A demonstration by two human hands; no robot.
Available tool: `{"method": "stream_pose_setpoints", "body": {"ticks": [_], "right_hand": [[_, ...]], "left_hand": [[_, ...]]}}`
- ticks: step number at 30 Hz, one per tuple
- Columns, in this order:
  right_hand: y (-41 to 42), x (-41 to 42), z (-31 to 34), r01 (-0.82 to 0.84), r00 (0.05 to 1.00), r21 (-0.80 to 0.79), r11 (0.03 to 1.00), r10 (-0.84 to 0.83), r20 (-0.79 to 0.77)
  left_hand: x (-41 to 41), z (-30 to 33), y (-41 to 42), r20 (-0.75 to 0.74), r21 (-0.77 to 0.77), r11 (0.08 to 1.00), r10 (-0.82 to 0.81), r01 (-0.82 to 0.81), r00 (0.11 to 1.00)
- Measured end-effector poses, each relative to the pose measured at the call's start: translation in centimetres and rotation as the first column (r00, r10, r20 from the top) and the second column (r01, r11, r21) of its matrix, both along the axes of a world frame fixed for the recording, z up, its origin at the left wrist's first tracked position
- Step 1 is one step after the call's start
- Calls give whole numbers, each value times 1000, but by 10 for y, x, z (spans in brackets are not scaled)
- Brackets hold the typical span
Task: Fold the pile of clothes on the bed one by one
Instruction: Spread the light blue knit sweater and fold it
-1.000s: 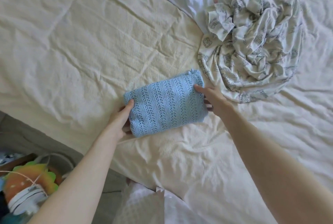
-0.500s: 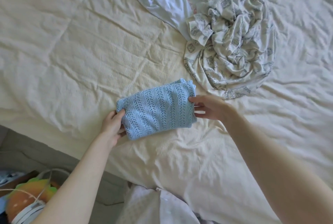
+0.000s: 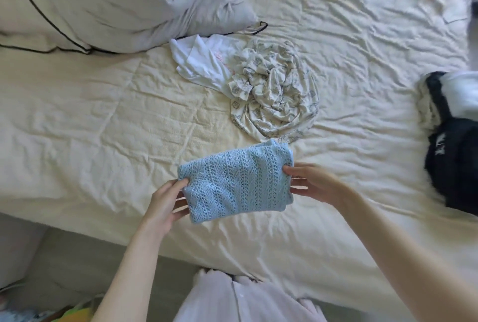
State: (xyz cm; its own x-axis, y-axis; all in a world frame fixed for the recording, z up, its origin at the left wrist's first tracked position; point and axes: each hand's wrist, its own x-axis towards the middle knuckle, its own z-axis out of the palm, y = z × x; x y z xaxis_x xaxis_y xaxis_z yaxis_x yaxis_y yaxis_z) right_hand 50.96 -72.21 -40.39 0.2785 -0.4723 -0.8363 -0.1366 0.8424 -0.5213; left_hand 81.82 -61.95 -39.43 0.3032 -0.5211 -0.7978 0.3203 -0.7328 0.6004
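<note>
Hands at both ends of folded blue knit [image 3: 236,183], w/ the cream bed cover [image 3: 103,140] under it, near edge of bed, roughly centre. Left hand [image 3: 165,202] pinches knit's left end: thumb on top, fingers curled below. Right hand [image 3: 311,182] grips right end, thumb over top edge, fingers spread under/behind the fabric. Can't tell if knit is lifted clear or resting on cover. Knit is a neat rectangle, openwork pattern facing up.

Just beyond it, far side, crumpled patterned garment [image 3: 274,94] in a heap, its near edge almost touching knit's far right corner. White garment [image 3: 199,63] lies partly under that heap on its left, unfolded. Far left: white pillows w/ dark piping [image 3: 90,3]. Right edge of bed: stack of dark and white clothes [image 3: 450,135], well apart from the knit, blurred. Near bottom centre, person's pale clothing [image 3: 240,301] shows below bed edge.
</note>
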Motion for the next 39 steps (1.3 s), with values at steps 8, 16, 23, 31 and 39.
{"method": "stream_pose_setpoints", "body": {"ticks": [8, 16, 23, 31, 39], "right_hand": [[107, -62, 52, 252, 965, -33, 967, -253, -62], [207, -108, 74, 503, 859, -29, 864, -503, -94], [266, -152, 85, 660, 747, -71, 748, -663, -47], [273, -239, 67, 744, 667, -10, 668, -744, -44], [201, -388, 46, 812, 582, 59, 581, -813, -7]], "left_hand": [[-61, 30, 38, 4, -29, 976, -214, 214, 977], [-116, 49, 53, 37, -71, 861, -502, 503, 864], [-180, 61, 59, 66, -102, 752, -648, 651, 759], [-284, 54, 39, 129, -48, 673, -729, 738, 672], [-472, 55, -76, 381, -79, 547, -756, 833, 532]]}}
